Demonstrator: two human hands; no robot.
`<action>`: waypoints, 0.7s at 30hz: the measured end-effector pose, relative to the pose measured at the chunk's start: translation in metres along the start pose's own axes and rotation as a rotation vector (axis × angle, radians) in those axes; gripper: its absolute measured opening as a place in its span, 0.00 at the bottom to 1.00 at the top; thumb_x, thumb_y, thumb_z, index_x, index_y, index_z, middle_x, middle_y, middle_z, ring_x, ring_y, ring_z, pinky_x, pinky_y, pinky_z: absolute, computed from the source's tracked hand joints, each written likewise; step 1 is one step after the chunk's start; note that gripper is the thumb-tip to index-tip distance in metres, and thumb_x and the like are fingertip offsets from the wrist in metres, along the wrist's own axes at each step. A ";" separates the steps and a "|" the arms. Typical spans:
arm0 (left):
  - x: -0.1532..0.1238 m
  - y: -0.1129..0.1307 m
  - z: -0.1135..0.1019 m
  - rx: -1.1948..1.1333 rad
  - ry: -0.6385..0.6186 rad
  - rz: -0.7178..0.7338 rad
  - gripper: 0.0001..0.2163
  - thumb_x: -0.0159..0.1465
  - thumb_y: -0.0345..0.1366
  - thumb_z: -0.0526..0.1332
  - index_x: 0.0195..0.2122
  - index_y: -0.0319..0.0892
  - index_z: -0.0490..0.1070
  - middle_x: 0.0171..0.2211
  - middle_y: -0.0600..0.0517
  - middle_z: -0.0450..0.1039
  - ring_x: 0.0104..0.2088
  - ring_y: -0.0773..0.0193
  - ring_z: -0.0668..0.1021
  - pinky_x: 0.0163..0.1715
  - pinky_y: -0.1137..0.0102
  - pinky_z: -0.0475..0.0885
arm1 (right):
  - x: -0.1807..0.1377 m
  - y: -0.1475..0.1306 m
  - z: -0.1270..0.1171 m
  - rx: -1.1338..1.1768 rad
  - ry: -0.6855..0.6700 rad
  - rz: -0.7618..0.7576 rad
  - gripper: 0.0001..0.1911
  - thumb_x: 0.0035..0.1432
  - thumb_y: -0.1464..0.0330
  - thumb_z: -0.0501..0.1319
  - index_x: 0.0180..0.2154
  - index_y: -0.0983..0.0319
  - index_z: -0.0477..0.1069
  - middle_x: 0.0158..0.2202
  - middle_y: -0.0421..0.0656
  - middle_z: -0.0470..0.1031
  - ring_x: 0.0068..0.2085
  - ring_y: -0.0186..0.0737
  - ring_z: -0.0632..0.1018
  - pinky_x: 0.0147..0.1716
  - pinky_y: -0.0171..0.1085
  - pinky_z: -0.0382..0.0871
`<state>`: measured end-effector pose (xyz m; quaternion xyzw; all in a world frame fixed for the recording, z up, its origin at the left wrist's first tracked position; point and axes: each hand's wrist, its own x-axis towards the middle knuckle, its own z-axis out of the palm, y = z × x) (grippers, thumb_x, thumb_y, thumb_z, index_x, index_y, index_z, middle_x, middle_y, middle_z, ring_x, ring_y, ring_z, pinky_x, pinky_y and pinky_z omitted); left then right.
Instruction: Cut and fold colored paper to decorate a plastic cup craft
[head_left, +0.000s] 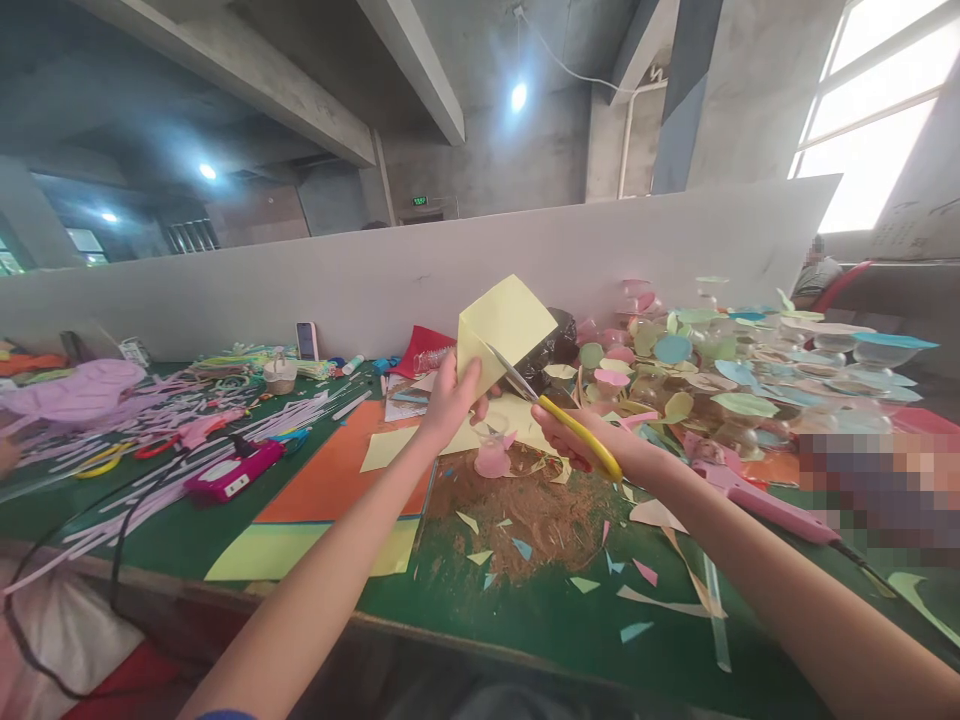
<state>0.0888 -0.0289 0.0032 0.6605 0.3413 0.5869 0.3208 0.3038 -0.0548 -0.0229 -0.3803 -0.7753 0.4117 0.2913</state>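
My left hand pinches a pale yellow sheet of paper by its lower left edge and holds it up over the table. Closed around the yellow handles of a pair of scissors is my right hand. The metal blades point up and left and meet the paper near its lower edge; one blade lies across its front. Below the hands, a clear plastic cup with a pink paper piece stands on a brown, dusty patch of the table.
Paper scraps litter the green table. Orange sheets lie left of centre. Many paper-topped plastic cups crowd the right, beside a pink glue gun. At left are a magenta power strip, lilac strips and a phone.
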 end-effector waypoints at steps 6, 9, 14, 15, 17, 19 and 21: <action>0.000 0.000 -0.001 0.008 -0.001 0.001 0.12 0.65 0.47 0.55 0.43 0.46 0.58 0.23 0.59 0.71 0.10 0.74 0.64 0.10 0.77 0.54 | 0.001 0.003 0.000 -0.036 0.004 0.043 0.30 0.54 0.38 0.50 0.24 0.58 0.53 0.19 0.32 0.54 0.18 0.29 0.57 0.17 0.32 0.53; -0.001 0.001 0.000 -0.002 -0.010 -0.006 0.12 0.65 0.47 0.55 0.40 0.46 0.57 0.22 0.59 0.71 0.10 0.75 0.62 0.10 0.77 0.53 | -0.002 -0.005 0.000 -0.023 -0.040 0.001 0.29 0.56 0.39 0.50 0.25 0.58 0.52 0.20 0.33 0.54 0.20 0.30 0.58 0.18 0.32 0.55; -0.003 0.003 0.004 -0.010 -0.077 -0.031 0.11 0.65 0.46 0.55 0.40 0.46 0.57 0.21 0.59 0.70 0.10 0.75 0.61 0.11 0.78 0.52 | -0.004 -0.014 0.005 0.006 0.004 -0.076 0.26 0.58 0.42 0.51 0.27 0.58 0.54 0.23 0.34 0.52 0.22 0.30 0.56 0.20 0.32 0.57; -0.003 0.004 0.004 -0.010 -0.078 -0.032 0.11 0.65 0.46 0.55 0.40 0.46 0.57 0.21 0.59 0.70 0.10 0.75 0.61 0.11 0.78 0.52 | -0.004 -0.014 0.006 0.006 0.014 -0.059 0.26 0.58 0.42 0.51 0.27 0.58 0.54 0.23 0.33 0.52 0.22 0.30 0.56 0.20 0.32 0.57; -0.003 0.005 0.004 -0.008 -0.076 -0.030 0.11 0.65 0.46 0.55 0.39 0.46 0.56 0.21 0.60 0.70 0.10 0.76 0.61 0.11 0.78 0.52 | -0.002 -0.013 0.007 -0.001 0.033 -0.011 0.27 0.58 0.41 0.50 0.26 0.58 0.53 0.22 0.33 0.52 0.21 0.30 0.56 0.19 0.32 0.55; -0.003 0.006 0.004 -0.011 -0.072 -0.021 0.11 0.65 0.45 0.55 0.39 0.46 0.56 0.20 0.60 0.69 0.10 0.76 0.60 0.11 0.78 0.52 | 0.001 -0.013 0.008 -0.015 0.052 0.028 0.28 0.58 0.41 0.50 0.25 0.58 0.52 0.20 0.33 0.52 0.20 0.29 0.55 0.19 0.32 0.53; -0.003 0.009 0.003 -0.015 -0.067 -0.006 0.10 0.65 0.44 0.55 0.38 0.46 0.56 0.20 0.60 0.69 0.10 0.76 0.60 0.11 0.78 0.51 | 0.005 -0.013 0.008 -0.036 0.069 0.066 0.29 0.57 0.40 0.50 0.23 0.58 0.50 0.19 0.33 0.51 0.19 0.29 0.55 0.18 0.32 0.51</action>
